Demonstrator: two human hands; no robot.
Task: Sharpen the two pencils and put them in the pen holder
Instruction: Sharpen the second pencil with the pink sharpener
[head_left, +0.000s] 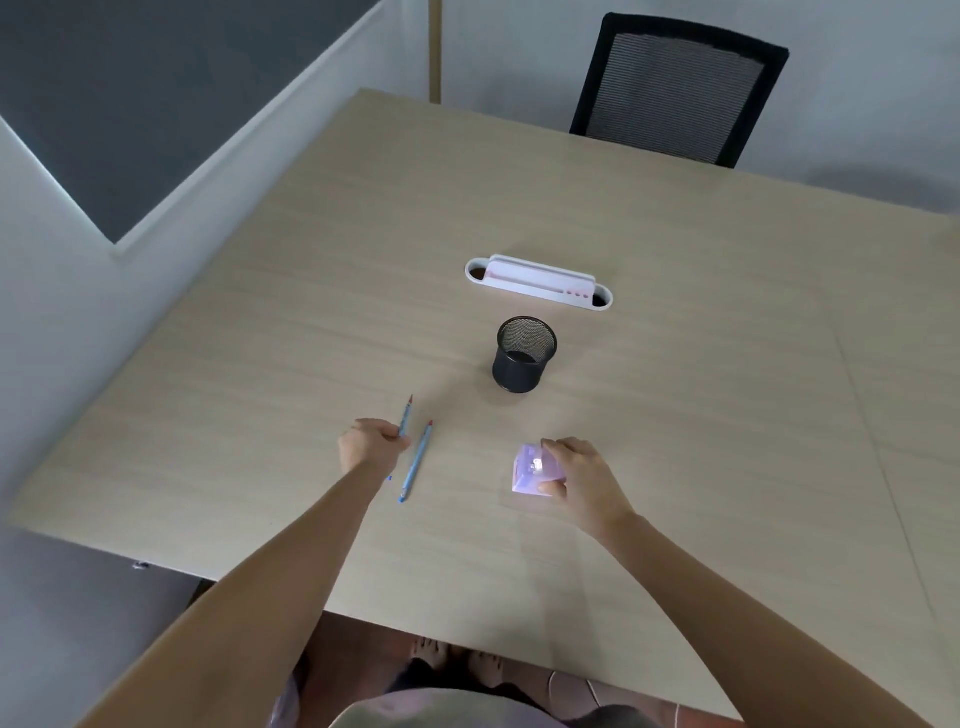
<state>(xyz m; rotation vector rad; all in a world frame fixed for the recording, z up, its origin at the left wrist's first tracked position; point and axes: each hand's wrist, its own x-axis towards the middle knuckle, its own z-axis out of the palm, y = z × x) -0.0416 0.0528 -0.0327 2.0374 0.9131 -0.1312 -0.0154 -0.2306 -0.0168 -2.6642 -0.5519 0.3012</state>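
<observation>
Two blue pencils with red tips are on the wooden table (675, 364). My left hand (370, 448) is closed around the first pencil (405, 415), whose tip points away from me. The second pencil (415, 462) lies loose just right of that hand. My right hand (582, 478) grips a pale purple sharpener (530, 470) resting on the table, fingers on its top and near side. A black mesh pen holder (523, 356) stands upright beyond both hands, with nothing visible inside.
A white cable tray (537, 283) is set into the table behind the pen holder. A black mesh office chair (675, 88) stands at the far edge. The table's near edge runs just below my forearms.
</observation>
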